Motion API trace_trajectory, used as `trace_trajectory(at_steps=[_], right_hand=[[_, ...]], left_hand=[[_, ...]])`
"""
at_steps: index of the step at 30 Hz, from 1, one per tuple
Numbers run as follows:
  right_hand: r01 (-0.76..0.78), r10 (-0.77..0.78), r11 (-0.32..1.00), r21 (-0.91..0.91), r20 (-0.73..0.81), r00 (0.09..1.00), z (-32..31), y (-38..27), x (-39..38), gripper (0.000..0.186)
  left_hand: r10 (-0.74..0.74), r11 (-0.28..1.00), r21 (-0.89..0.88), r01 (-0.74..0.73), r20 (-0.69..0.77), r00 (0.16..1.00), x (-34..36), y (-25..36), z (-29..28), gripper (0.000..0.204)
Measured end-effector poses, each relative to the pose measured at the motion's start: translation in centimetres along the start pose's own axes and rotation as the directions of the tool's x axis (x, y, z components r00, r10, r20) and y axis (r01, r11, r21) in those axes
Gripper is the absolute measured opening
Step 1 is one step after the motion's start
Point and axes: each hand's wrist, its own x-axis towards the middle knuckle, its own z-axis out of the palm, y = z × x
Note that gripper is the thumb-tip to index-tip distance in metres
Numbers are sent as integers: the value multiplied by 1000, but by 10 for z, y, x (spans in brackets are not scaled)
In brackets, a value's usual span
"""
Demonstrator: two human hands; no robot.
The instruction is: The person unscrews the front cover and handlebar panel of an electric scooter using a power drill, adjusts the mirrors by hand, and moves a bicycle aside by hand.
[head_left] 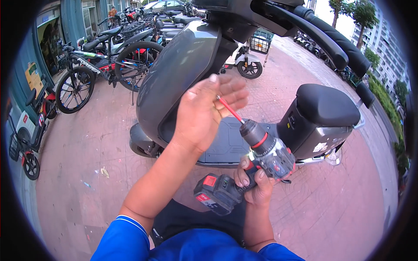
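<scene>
A cordless drill (270, 156) with a black and red body is gripped around its handle by my right hand (257, 182). Its battery pack (220, 193) points toward my lap. From the chuck (254, 132) a long red screwdriver bit (230, 108) reaches up and to the left. My left hand (209, 102) is raised at the bit's tip, fingers stretched out, slightly blurred. The tip overlaps the palm; whether they touch I cannot tell. Behind both hands stands a dark grey electric scooter, with its front panel (183, 65), footboard (226, 141) and seat (328, 104) in view.
The scooter's handlebar grip (344, 39) juts out at the upper right. Parked bicycles (93, 61) and other scooters line the shopfront on the left. A white scooter (248, 63) stands farther back. Reddish paving (96, 204) surrounds me.
</scene>
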Motion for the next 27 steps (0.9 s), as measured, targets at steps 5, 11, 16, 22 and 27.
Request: trace_trajectory(at_steps=[5,11,16,22,27], right_hand=[[73,-81,932,-354,-9,997,-6,-9,-10,52],[331,-408,341,-880,179,895,-14,-19,42,61],[714,-295,-275,-644,763,575,-44,-15,90,81],[658,-224,-166,-735,678,700,-58,-22,131,72],[729,-267,-231,-645,762,589,-58,-15,168,58]], left_hand=[[1,990,138,-11,70,998,5,21,0,44],[-202,968,183,173,149,968,2,5,33,45],[-159,940,318,127,77,984,22,-12,35,32],[22,886,458,-69,107,994,47,-22,39,29],[102,803,579,-145,106,989,75,-18,40,30]])
